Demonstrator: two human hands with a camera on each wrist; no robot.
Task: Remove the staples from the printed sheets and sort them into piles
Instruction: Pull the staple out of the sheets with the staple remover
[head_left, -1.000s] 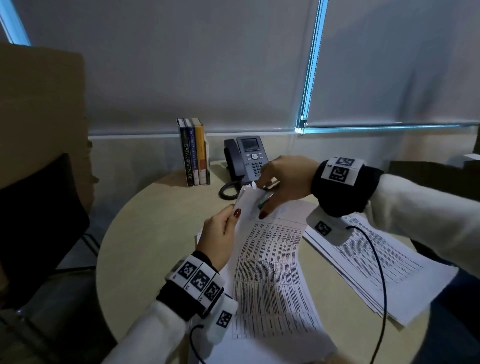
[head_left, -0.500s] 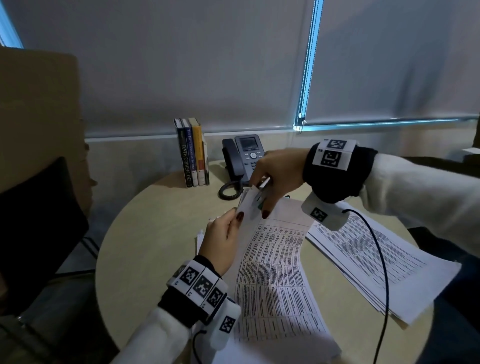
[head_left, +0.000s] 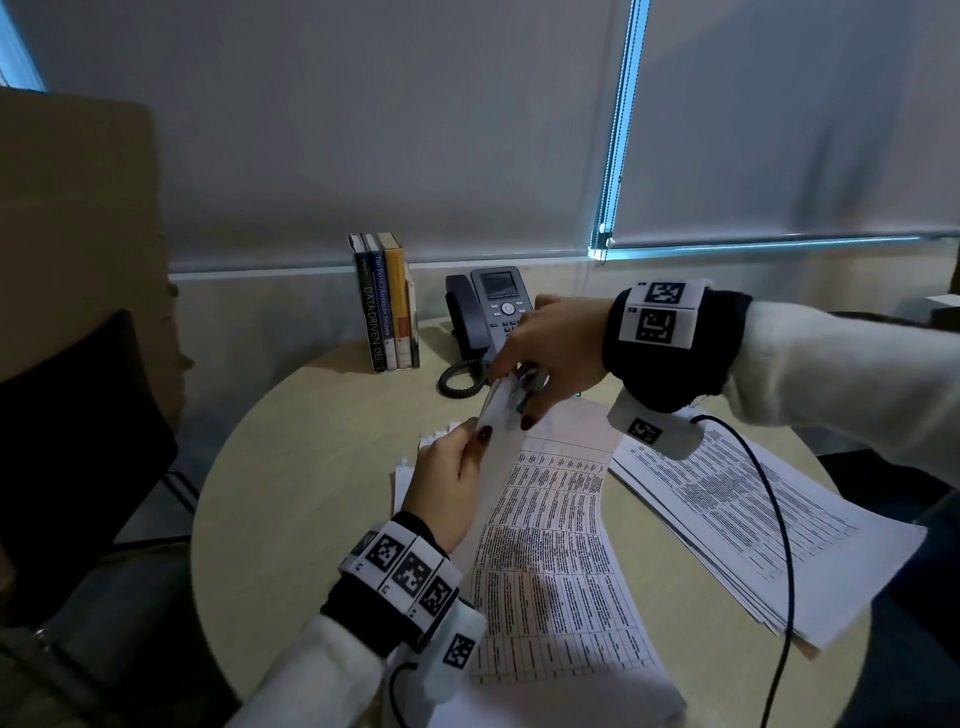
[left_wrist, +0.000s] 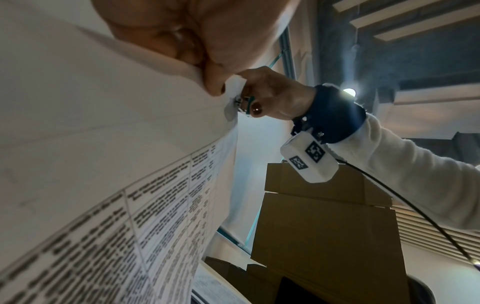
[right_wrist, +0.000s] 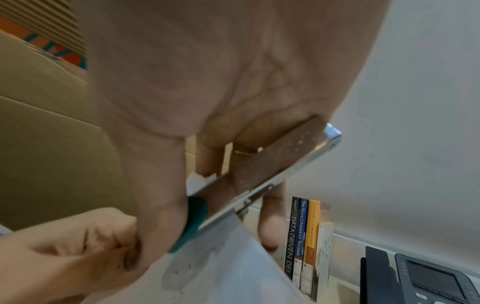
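Desk (head_left: 311, 467) only shows overhead; wrist views reveal right hand (left_wrist: 275, 96) gripping remover (right_wrist: 259, 181) (teal-handled), left hand (head_left: 447, 483) pinching sheets (head_left: 550, 545).

Round table (head_left: 291, 499) bearing upright books (head_left: 387, 304) and a desk phone (head_left: 491, 312) with coiled cord at its far edge, against the wall beneath drawn blinds (head_left: 363, 119); cardboard boxes (head_left: 78, 234) stand beyond its left edge.

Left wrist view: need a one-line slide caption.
Left hand pinches the raised corner of stapled printed sheets while the right hand works a teal-handled metal staple remover into it.
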